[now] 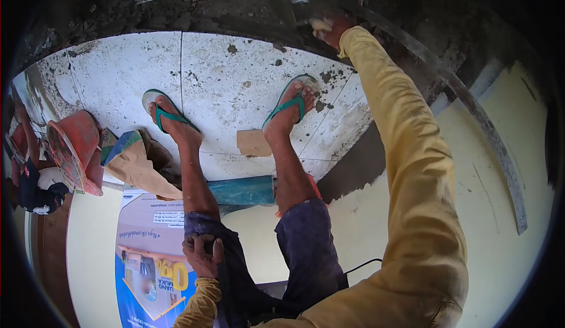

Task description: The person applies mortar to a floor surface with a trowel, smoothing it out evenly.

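My left hand (203, 256) rests against the thigh of my dark trousers (309, 239). Its fingers are curled, and a dark patch shows between thumb and fingers; what it is I cannot make out. My right arm, in a yellow sleeve (406, 151), stretches forward over dark, rough wet mortar (247, 10). At its end my right hand (334, 29) is closed low over the mortar, its fingertips pale and in shadow. Whatever it grips is hidden. Close by it, a long grey strip (465, 95) runs from the mortar along the wall, curved in this view.
My feet in green flip-flops (170, 116) stand on white tiles (218, 80) spotted with mortar crumbs. A brown tile piece (253, 143), a torn paper sack (138, 163), a red bucket (73, 145) and a printed banner (144, 222) are near. Another person (38, 184) is at far left.
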